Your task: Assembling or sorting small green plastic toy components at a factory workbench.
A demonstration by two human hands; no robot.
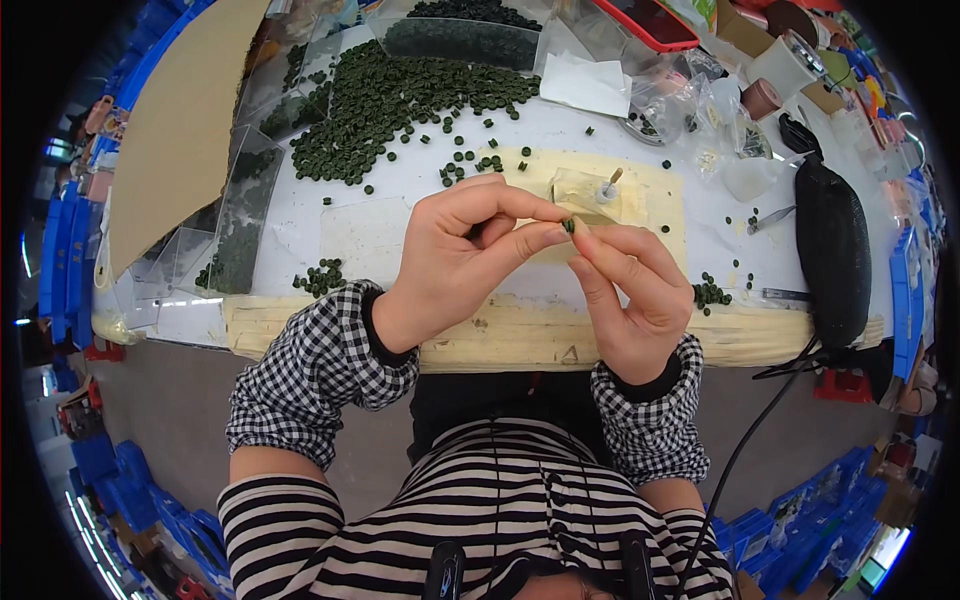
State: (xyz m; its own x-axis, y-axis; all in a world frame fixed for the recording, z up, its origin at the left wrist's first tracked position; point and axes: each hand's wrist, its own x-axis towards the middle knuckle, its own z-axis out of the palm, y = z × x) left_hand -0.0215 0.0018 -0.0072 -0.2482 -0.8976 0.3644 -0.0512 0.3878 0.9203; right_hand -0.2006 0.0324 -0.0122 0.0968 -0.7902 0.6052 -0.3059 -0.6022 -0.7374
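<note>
Between the thumb and forefinger of my left hand (465, 250) is a small dark green spool-shaped piece (569, 225), held above the near part of the table. My right hand (635, 290) meets it from the other side, its fingertips pinched close against the piece. Just beyond the hands, a block (600, 195) wrapped in pale tape carries a short upright pin (615, 177) with a white base. A large heap of similar green pieces (400, 100) spreads over the far left of the table, with strays reaching toward my hands.
Clear plastic trays (245, 210) and a sheet of cardboard (185, 120) stand at the left. A black pouch (833, 250) lies at the right, near tweezers (775, 217). Plastic bags (710, 125), white paper (585, 82) and a red-edged phone (650, 22) are at the far right.
</note>
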